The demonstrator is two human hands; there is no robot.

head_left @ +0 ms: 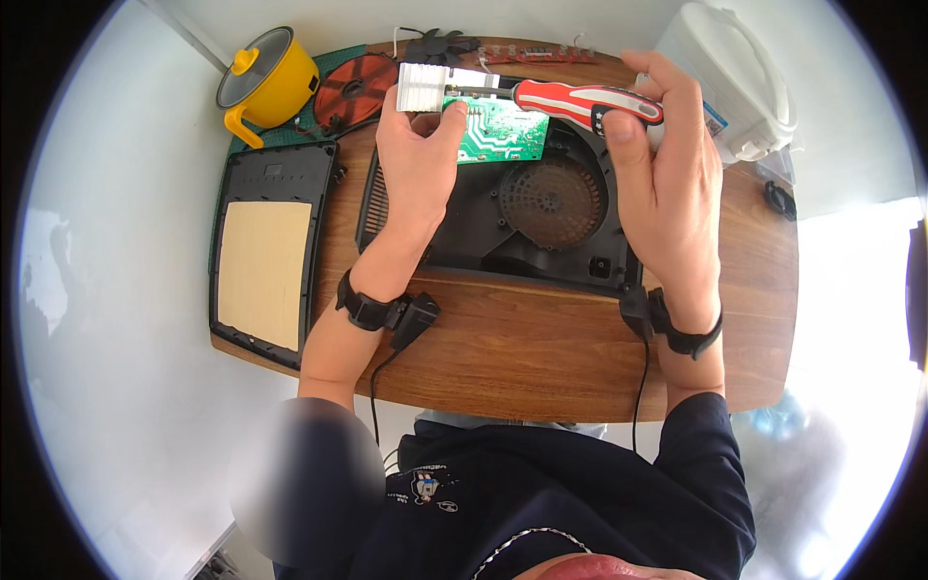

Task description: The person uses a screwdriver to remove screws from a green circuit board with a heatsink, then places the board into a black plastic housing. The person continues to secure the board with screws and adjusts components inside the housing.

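Note:
My left hand (pixel 416 159) grips a green circuit board (pixel 503 135) by its left end, where a silver finned heat sink (pixel 420 89) is attached. My right hand (pixel 667 174) is closed on a red, white and blue screwdriver (pixel 570 101). Its shaft points left and reaches to components beside the heat sink; the tip is too small to make out. Under the board lies an open black plastic housing (pixel 454 222) with a round perforated grille (pixel 551 203).
A black panel with a beige sheet (pixel 263 271) lies left on the wooden table (pixel 503 343). Behind are a yellow pot (pixel 271 77), a red coil disc (pixel 353 92), a black fan (pixel 435 46) and a white appliance (pixel 735 68). A small black piece (pixel 779 200) is at right.

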